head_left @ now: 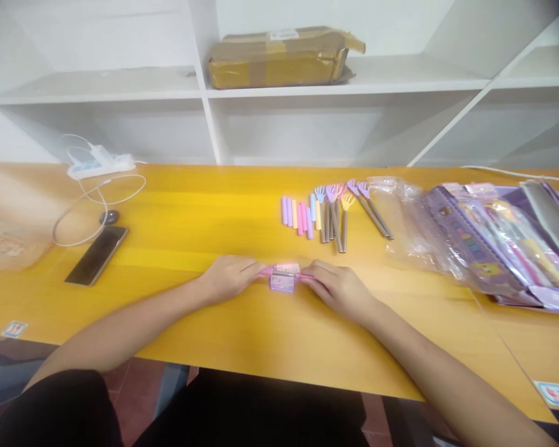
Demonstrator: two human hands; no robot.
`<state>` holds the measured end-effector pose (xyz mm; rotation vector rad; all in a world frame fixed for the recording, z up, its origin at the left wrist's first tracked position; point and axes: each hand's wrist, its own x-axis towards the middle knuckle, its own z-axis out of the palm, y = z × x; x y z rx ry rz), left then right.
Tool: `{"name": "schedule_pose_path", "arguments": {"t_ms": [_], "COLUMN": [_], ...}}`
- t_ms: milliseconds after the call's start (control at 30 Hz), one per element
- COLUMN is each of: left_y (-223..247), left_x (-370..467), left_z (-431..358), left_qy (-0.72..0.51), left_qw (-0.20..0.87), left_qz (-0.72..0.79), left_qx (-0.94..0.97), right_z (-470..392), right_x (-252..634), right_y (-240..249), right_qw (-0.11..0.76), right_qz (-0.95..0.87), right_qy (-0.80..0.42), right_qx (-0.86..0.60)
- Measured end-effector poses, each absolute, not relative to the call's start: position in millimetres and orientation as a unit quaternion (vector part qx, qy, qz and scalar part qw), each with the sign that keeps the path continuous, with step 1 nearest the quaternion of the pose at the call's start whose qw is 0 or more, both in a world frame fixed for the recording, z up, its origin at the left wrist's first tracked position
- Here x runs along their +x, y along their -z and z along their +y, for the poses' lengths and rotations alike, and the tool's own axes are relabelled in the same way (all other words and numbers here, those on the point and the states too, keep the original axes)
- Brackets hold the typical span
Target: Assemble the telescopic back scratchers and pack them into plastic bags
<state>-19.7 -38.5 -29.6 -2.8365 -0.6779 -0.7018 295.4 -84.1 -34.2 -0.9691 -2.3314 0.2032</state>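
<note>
Between my two hands, a pink stick-like item with a metal middle (284,274) is stretched level above the yellow table, a small printed purple card or packet (282,284) around its middle. My left hand (230,277) is closed on its left end; my right hand (336,285) is closed on its right end. Beyond them lie several short pastel tubes (300,215) in a row. Beside these are several metal rods with small coloured claw-shaped heads (335,217), two of them apart at the right (372,210).
Clear plastic bags (410,230) and a purple box with packaged items (475,239) occupy the right side. A phone (97,255), a black round object (109,217), a white cable and a power strip (101,165) lie left. A taped carton (279,59) rests on the shelf.
</note>
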Motion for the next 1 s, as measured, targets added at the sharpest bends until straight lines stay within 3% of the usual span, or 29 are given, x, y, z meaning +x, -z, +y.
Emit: {"name": "schedule_pose_path", "arguments": {"t_ms": [200, 567, 833, 1000], "left_y": [27.5, -0.9, -19.1, -29.7], "left_x": [-24.2, -31.1, -44.0, -85.8], "left_z": [-36.4, -29.2, -35.1, -19.2], "left_qy": [0.21, -0.021, -0.01, 0.04], "left_qw": [0.097, 0.079, 0.131, 0.176], "left_qz": [-0.215, -0.279, -0.279, -0.267], "left_qx": [-0.949, -0.957, -0.951, -0.947], "right_z": [-83.8, -87.1, -97.2, -102.1], "right_x": [297.1, 296.0, 306.1, 361.1], "right_y": [30.9, 8.8, -8.2, -9.2], "right_qw": [0.306, 0.277, 0.257, 0.266], "right_qz": [-0.882, -0.891, -0.892, -0.867], "right_qy": [-0.045, 0.044, 0.064, 0.1], "right_qx": [-0.356, -0.357, -0.366, -0.409]}}
